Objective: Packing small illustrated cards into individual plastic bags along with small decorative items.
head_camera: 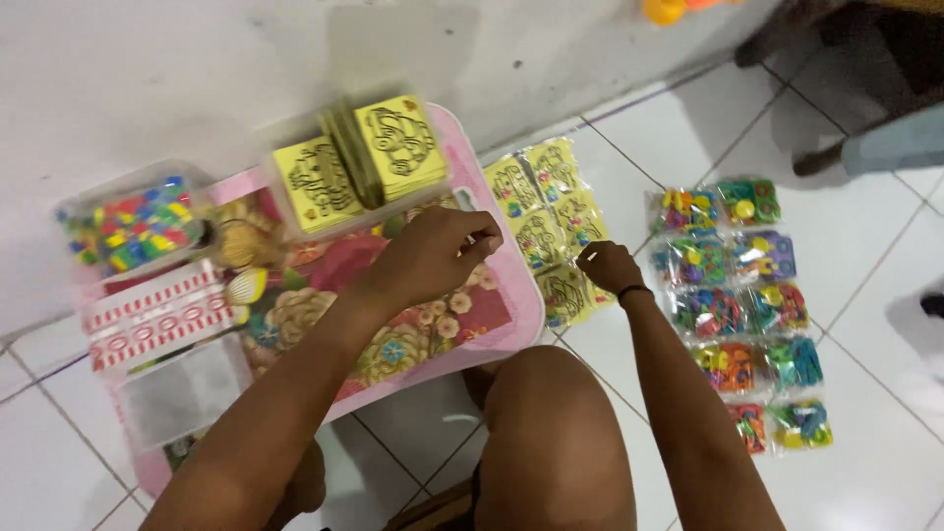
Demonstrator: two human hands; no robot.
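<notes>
i sit on a white tiled floor (846, 246) with dark grout lines, beside a plain white wall (177, 69).

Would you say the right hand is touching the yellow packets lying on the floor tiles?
Cannot tell. In the head view the right hand overlaps the yellow packets, but looking down from above hides whether its fingers rest on them.

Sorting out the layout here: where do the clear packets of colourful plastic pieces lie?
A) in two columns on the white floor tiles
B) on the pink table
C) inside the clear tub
A: the packets of colourful pieces lie in two columns on the floor tiles, right of the pink table.
</notes>
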